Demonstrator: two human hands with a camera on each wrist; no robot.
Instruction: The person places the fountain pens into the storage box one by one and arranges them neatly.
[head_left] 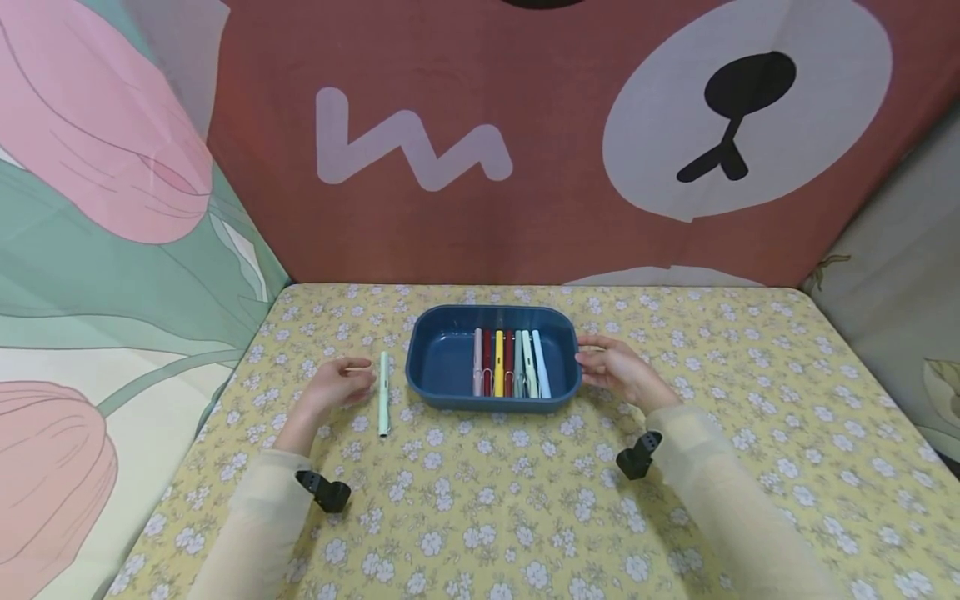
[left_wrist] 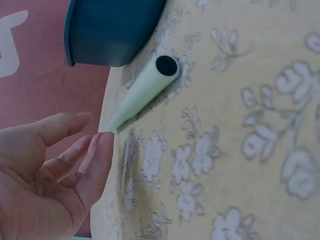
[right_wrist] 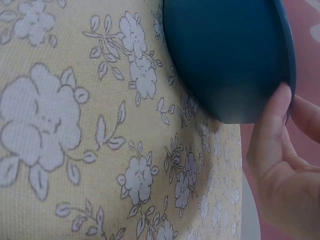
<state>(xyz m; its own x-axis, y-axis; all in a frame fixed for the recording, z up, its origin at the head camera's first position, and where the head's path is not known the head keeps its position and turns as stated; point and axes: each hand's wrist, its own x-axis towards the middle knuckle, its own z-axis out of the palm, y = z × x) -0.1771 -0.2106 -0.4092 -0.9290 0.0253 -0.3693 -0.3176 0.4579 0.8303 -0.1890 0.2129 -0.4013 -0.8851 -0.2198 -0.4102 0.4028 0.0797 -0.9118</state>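
A pale green pen (head_left: 384,396) lies upright in view on the tablecloth, left of a dark blue tray (head_left: 480,404). My left hand (head_left: 337,386) is just left of this pen, fingers loosely bent; the left wrist view shows a gap between thumb and fingers, with nothing held. Whether a fingertip touches the pen I cannot tell. At the tray's right end my right hand (head_left: 621,371) pinches the rim, its thumb (right_wrist: 277,105) against the outer wall. Inside the tray several pens stand side by side, among them a yellow pen (head_left: 499,362) and a light blue pen (head_left: 541,364).
A yellow floral tablecloth (head_left: 480,508) covers the table. Behind it hangs a reddish-brown cloth (head_left: 555,217) with a cartoon face, and a flower-printed cloth (head_left: 150,292) borders the left side. Small black cameras sit on both wrists.
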